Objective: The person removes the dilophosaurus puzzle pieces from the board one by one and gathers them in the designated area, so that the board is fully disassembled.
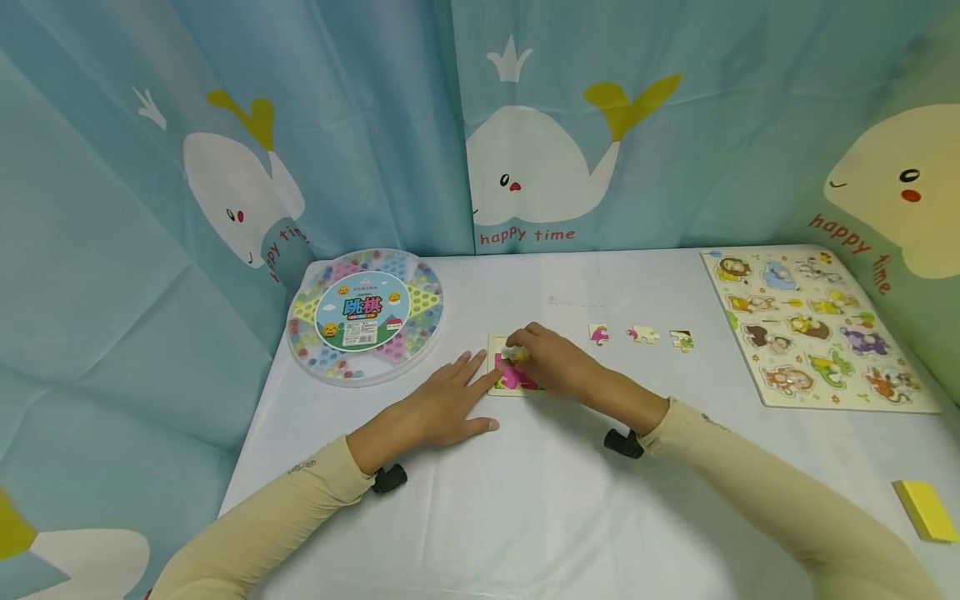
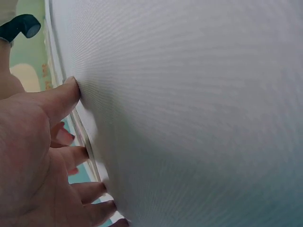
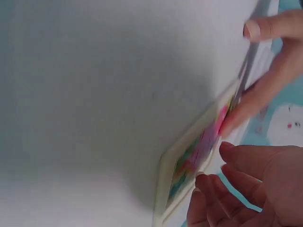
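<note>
A small jigsaw puzzle board with a pale rim and a pink picture lies on the white table. My left hand rests palm down to its left, fingers spread, with the index fingertip on the board. In the left wrist view its fingertips touch the tabletop. My right hand is over the board's right side and pinches a pale yellow-and-white puzzle piece above the picture. The right wrist view shows the curled right fingers close over the board; the piece is hidden there.
Three loose puzzle pieces, one pink, one cream and one greenish, lie to the right. A round Chinese checkers box stands back left. An animal puzzle board lies right, with a yellow block nearer the front.
</note>
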Tool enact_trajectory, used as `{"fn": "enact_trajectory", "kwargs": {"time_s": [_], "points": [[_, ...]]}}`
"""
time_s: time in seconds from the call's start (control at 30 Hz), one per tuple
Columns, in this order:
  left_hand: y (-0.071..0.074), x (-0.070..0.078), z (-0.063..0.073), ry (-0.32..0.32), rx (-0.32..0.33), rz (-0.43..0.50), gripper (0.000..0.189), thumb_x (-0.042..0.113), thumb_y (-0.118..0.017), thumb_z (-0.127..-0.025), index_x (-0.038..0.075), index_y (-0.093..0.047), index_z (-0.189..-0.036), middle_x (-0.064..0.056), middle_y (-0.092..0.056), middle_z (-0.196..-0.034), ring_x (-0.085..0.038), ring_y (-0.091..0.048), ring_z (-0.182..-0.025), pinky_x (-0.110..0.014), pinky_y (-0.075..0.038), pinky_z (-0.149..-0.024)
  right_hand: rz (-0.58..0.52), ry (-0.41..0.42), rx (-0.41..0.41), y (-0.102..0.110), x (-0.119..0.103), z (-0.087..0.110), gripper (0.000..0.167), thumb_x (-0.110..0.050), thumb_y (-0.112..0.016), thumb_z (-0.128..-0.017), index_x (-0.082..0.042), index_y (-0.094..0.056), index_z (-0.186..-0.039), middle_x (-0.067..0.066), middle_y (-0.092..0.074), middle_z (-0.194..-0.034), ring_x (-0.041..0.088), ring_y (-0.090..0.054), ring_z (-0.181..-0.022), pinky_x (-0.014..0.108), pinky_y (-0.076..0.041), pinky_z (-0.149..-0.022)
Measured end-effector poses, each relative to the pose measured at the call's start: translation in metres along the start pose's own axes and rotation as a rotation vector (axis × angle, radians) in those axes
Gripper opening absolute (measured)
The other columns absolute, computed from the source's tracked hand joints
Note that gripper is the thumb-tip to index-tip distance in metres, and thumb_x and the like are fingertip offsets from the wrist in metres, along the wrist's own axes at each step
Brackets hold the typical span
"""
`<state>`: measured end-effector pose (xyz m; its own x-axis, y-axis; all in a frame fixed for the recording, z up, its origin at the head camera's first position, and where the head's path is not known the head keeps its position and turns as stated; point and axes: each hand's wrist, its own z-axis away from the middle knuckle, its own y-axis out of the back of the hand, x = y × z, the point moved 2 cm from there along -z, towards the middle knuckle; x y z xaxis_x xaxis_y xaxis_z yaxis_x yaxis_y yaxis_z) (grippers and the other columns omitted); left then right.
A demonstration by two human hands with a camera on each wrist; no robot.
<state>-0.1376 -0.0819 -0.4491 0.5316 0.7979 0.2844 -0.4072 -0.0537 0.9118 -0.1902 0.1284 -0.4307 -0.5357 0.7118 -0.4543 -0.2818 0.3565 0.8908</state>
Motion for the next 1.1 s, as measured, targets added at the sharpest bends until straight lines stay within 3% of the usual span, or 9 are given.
{"fn": "enact_trajectory", "kwargs": {"time_s": [0.17, 0.77, 1.1], "points": [[-0.001, -0.001, -0.001, -0.010, 0.010, 0.000, 0.082, 0.060, -0.055, -0.105, 0.019, -0.025, -0.170, -0.014, -0.009, -0.178, -0.036, -0.010, -0.164, -0.053, -0.019, -0.131, 0.079, 0.077, 0.024, -0.009, -0.009, -0.002, 0.035, -0.002, -0.077, -0.095, 0.001, -0.067, -0.129, 0.017, -0.069, -0.121, 0.030, -0.068, -0.104, 0.043, -0.059, -0.100], [-0.001, 0.000, 0.002, -0.017, 0.004, 0.038, 0.080, 0.057, -0.056, -0.106, 0.020, -0.024, -0.170, -0.015, -0.007, -0.178, -0.038, -0.008, -0.164, -0.054, -0.016, -0.131, 0.135, 0.057, -0.032, -0.009, -0.018, -0.004, 0.037, 0.000, -0.077, -0.094, 0.004, -0.064, -0.129, 0.018, -0.064, -0.120, 0.028, -0.065, -0.103, 0.039, -0.059, -0.098], [0.001, 0.001, 0.002, -0.027, 0.006, 0.046, 0.074, 0.055, -0.057, -0.106, 0.024, -0.031, -0.168, -0.019, -0.008, -0.177, -0.041, -0.009, -0.163, -0.057, -0.018, -0.130, 0.097, 0.063, -0.014, -0.009, -0.016, -0.002, 0.035, 0.001, -0.076, -0.095, 0.002, -0.064, -0.128, 0.017, -0.060, -0.119, 0.026, -0.063, -0.101, 0.037, -0.059, -0.096]]}}
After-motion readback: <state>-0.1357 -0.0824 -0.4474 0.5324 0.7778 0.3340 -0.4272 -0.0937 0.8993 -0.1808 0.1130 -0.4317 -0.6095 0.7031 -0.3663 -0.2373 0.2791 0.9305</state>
